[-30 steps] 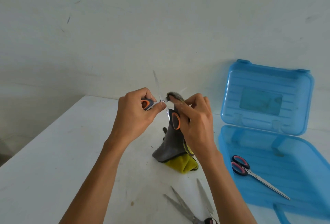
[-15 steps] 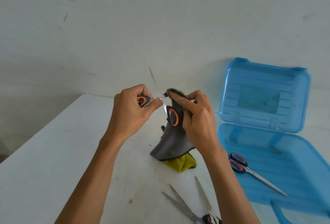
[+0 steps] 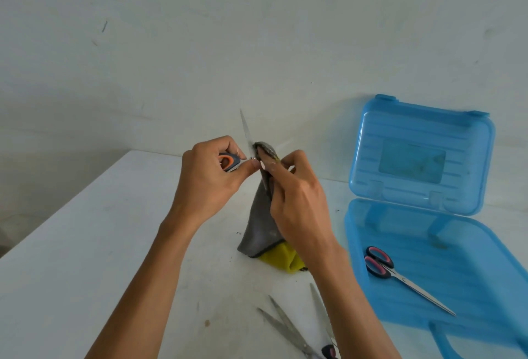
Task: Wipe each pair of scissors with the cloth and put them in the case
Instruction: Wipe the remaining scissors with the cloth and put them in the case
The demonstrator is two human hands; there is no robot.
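My left hand grips the orange-and-grey handle of an opened pair of scissors, one blade pointing up. My right hand pinches a grey-and-yellow cloth around the scissors' other blade; the cloth hangs down to the white table. The second handle is hidden behind the cloth and my fingers. A blue plastic case lies open at the right with its lid upright. A red-and-black-handled pair of scissors lies inside it.
More scissors lie on the table near its front edge, blades pointing away, partly behind my right forearm. A plain pale wall stands behind the table. The table's left edge runs diagonally at the far left.
My right hand has slid the cloth along the blade toward the pivot, and the orange handle loop that showed in front of the cloth is now hidden. The upright blade tilted slightly.
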